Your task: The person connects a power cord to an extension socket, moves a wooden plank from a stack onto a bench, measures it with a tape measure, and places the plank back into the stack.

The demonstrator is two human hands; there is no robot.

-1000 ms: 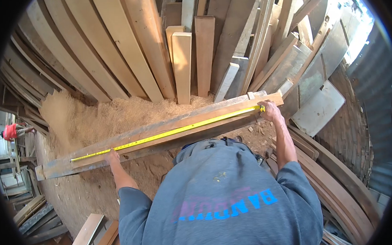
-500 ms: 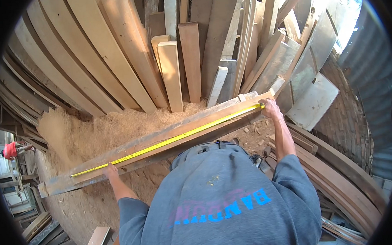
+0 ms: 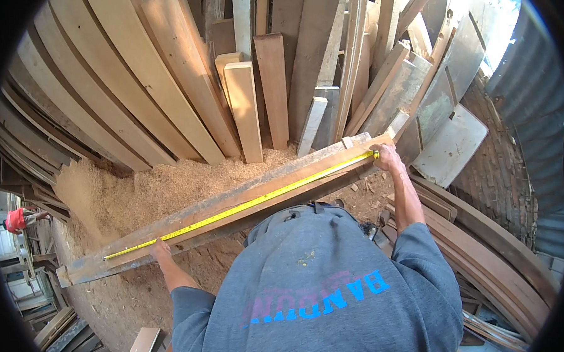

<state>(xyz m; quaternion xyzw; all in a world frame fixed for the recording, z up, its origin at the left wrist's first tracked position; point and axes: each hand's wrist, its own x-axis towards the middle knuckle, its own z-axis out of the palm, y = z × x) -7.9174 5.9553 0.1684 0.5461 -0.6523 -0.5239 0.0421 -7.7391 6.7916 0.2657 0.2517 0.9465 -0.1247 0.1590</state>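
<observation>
A yellow tape measure [image 3: 270, 195] is pulled out along a long wooden board [image 3: 233, 201] that slants up from left to right in front of me. My right hand [image 3: 389, 158] is closed around the tape at the board's upper right end, where its fingers hide most of what they grip. Farther down, my left hand [image 3: 162, 250] is at the board's near edge, its fingertips pressing the tape against the wood. Beyond that hand the tape's free end lies flat on the board. The board rests on a greyish beam [image 3: 85, 272].
Many planks [image 3: 130, 75] lean upright along the far side, behind a heap of sawdust [image 3: 125, 195]. Curved-looking stacked boards [image 3: 486, 242] lie to my right. Corrugated sheeting [image 3: 531, 127] stands at far right. A person in red [image 3: 16, 221] is at far left.
Both hands stay almost where they were on the tape. The tape's free end and the board appear shifted very slightly to the right and down at the left side.
</observation>
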